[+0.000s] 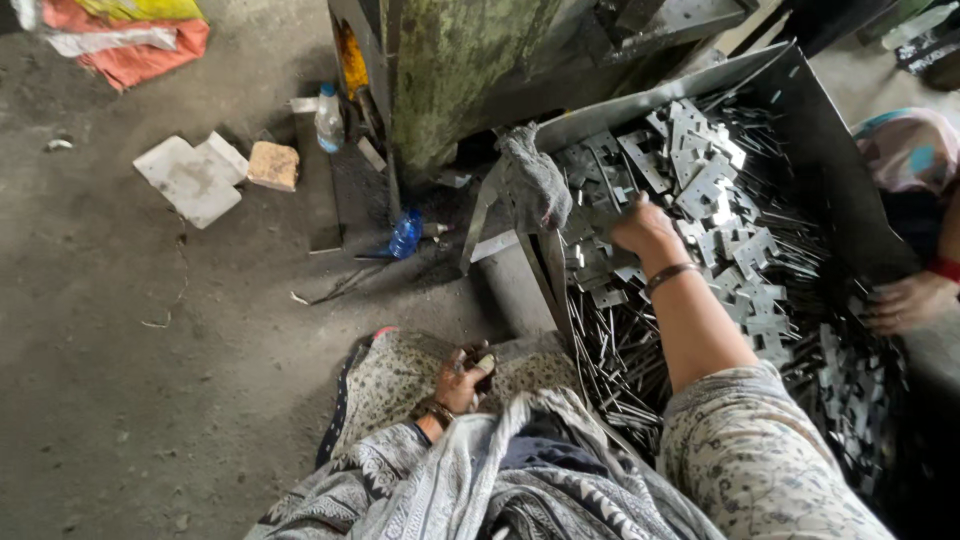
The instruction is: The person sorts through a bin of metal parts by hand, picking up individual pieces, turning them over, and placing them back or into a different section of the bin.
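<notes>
The step in hand is judged to be picking from the heap. The right hand (640, 228) is extended toward 1 o'clock into the metal tray (800, 110), with its fingers curled down among the stamped metal plates (700, 180); whether a plate is clamped cannot be told, since the fingertips are buried in the pile. The left hand (462, 380) is rested on the lap at 6 o'clock, with its fingers closed on a small dark piece (478, 358) of uncertain kind.

The plates are heaped in the upper half of the tray, between 12 and 2 o'clock; thin metal rods (620, 370) lie beneath and toward 5 o'clock.

The next move is judged to call for a firm pinch on a single plate and a straight lift clear of the heap, as the plates are interlocked and sharp-edged.

Edges and room: the tray's near rim, draped with a grey rag (532, 180), stands at 11 o'clock of the right hand. Another person's hand (905, 300) is rested at the tray's 3 o'clock side, so room there is limited. Open room is offered by the concrete floor (150, 350) at 9 o'clock.
</notes>
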